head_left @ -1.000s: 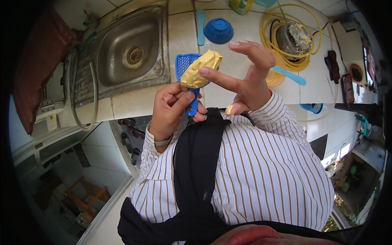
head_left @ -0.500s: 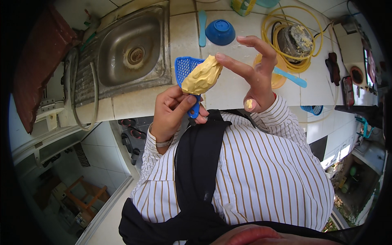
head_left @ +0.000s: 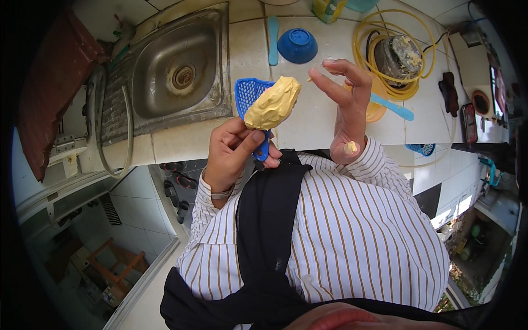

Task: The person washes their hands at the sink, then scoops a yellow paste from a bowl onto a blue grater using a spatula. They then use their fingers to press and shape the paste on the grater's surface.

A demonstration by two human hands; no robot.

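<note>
My left hand [head_left: 234, 151] is closed round the handle of a blue perforated plastic scoop [head_left: 248, 94], held up in front of the counter edge. A thick coat of pale yellow, putty-like paste [head_left: 273, 104] is spread over the right side of the scoop, hiding much of its holes. To the right of it, my right hand [head_left: 352, 104] is raised with fingers apart and holds nothing. Some yellow paste sits on its thumb tip, and a small bit clings to the index fingertip, a short way off the scoop.
Behind my hands, an upturned blue bowl [head_left: 297, 45] stands beside a light blue spatula [head_left: 273, 41]. Another light blue spatula [head_left: 391, 106] lies against an orange bowl [head_left: 376, 102]. A coiled yellow hose [head_left: 366, 25] surrounds a paste-smeared pot [head_left: 394, 58]. The steel sink [head_left: 173, 74] is at left.
My right index finger has come away from the paste, and the right hand has moved slightly right and down. The left hand and scoop stay almost where they were.
</note>
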